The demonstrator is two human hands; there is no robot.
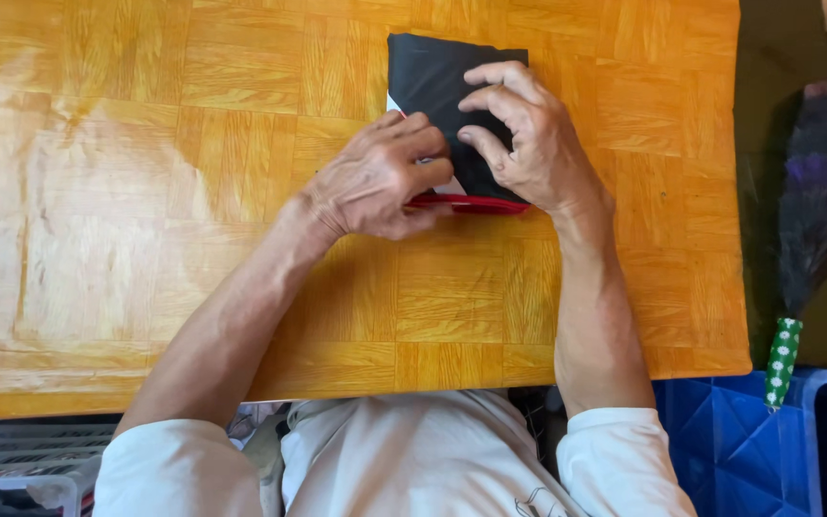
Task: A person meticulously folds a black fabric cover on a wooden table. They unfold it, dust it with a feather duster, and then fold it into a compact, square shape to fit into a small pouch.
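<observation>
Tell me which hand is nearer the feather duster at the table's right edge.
Right. The right hand rests on the folded black cloth, on the side toward the feather duster. The left hand presses the cloth's near-left corner, farther from the duster. Neither touches it.

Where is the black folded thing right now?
In the head view, the black folded cloth lies on the wooden table, toward its far right part, under both hands: left hand and right hand.

Prob. home: wood parquet table (126,191), feather duster (815,230) w/ dotted handle, blue plastic crates (729,440) beside.
</observation>
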